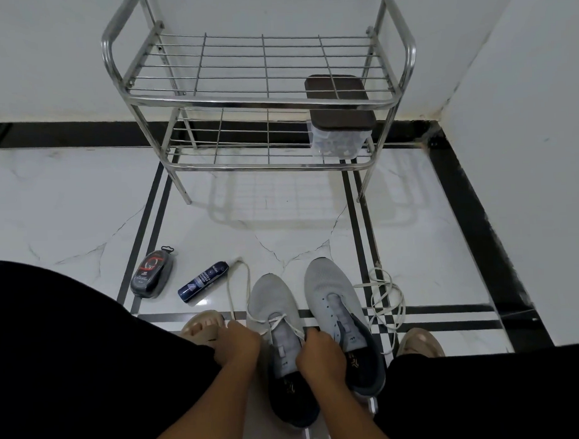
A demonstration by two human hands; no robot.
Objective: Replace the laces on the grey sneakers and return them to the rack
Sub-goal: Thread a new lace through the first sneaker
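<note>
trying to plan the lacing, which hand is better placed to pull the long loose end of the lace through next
Left. The left hand sits where the lace trails off the left sneaker; the right hand is across the tongue, by the right sneaker.

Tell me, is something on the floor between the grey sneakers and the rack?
Nothing visible blocks it. The floor between the grey sneakers and the rack is bare tile. The spray can and loose lace lie off to the sides.
</note>
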